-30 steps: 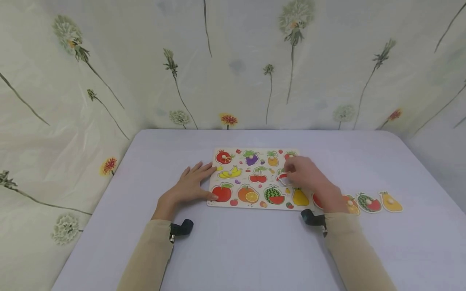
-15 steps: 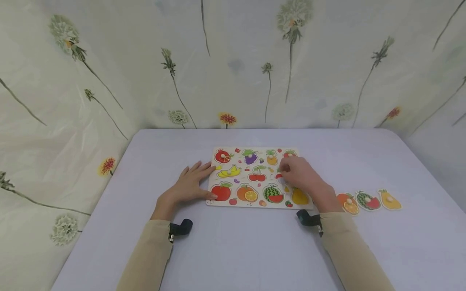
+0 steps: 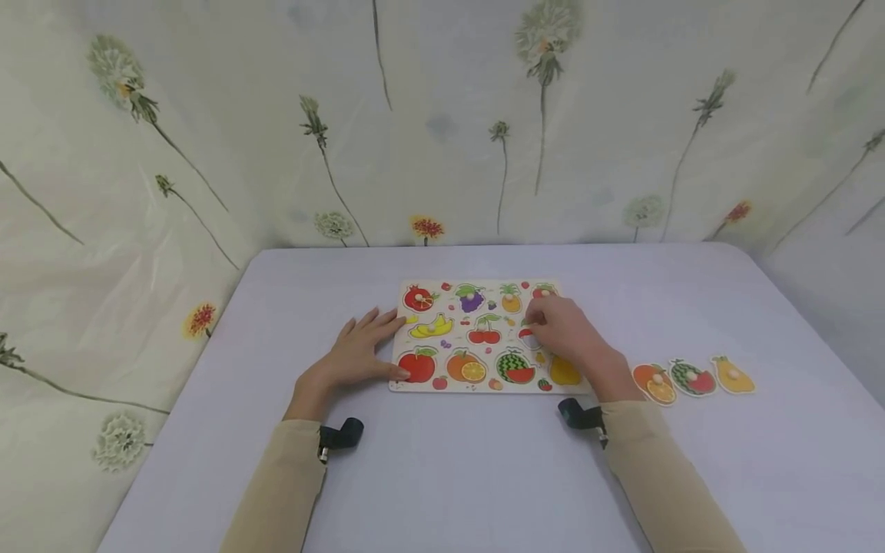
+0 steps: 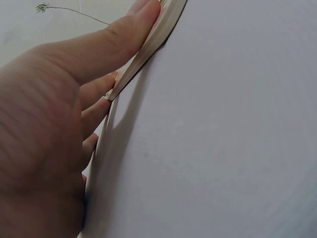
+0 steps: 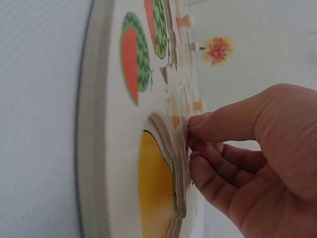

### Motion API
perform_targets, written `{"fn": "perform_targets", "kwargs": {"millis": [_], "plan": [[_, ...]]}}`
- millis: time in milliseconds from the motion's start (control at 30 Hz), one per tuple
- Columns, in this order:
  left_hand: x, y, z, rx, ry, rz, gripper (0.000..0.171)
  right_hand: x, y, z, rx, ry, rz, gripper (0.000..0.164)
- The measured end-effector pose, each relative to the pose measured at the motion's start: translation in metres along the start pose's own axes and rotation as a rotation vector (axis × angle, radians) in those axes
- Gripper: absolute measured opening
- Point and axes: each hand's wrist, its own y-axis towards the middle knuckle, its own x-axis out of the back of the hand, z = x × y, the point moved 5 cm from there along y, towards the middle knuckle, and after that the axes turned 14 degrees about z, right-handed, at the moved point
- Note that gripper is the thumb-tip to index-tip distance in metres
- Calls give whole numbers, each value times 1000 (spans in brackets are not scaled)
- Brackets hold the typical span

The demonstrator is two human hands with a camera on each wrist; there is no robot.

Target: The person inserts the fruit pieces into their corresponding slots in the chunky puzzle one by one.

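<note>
The wooden fruit puzzle board (image 3: pixel 462 344) lies flat on the table. My left hand (image 3: pixel 359 353) rests along its left edge, fingers spread, with the thumb over the front left corner by the apple picture. At the second row's right end, my right hand (image 3: pixel 563 326) pinches a red-and-white fruit puzzle piece (image 3: pixel 530 340) between thumb and fingers. That piece is mostly hidden, so its kind and seating are unclear. In the right wrist view, the fingertips touch down close to the board, behind the pear recess (image 5: pixel 154 183). The bottom row shows pictures without knobs.
Right of the board lie an orange piece (image 3: pixel 653 382), a watermelon piece (image 3: pixel 693 378) and a pear piece (image 3: pixel 734 375). Knobbed pieces such as the banana (image 3: pixel 432 327) sit in the upper rows. A flowered curtain hangs behind the table (image 3: pixel 442 468).
My right hand has shifted slightly left and settled with the pinched piece. Its forearm now hides a red piece that showed earlier. The left hand stays on the board; the head view has drifted slightly.
</note>
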Motion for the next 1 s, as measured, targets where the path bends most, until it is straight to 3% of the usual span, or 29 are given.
{"fn": "perform_targets", "kwargs": {"millis": [300,567,1000], "plan": [[-2,-1,-3,-10,-12,6,99,2,-1,-8,-21,2,28,21],[-2,2,-6,-21,-16,2,100,15,-18,-27,-43,4,58,23],[-1,0,-1,-12,-18,-10,101,31,-36,-49,-156,0,188,32]]}}
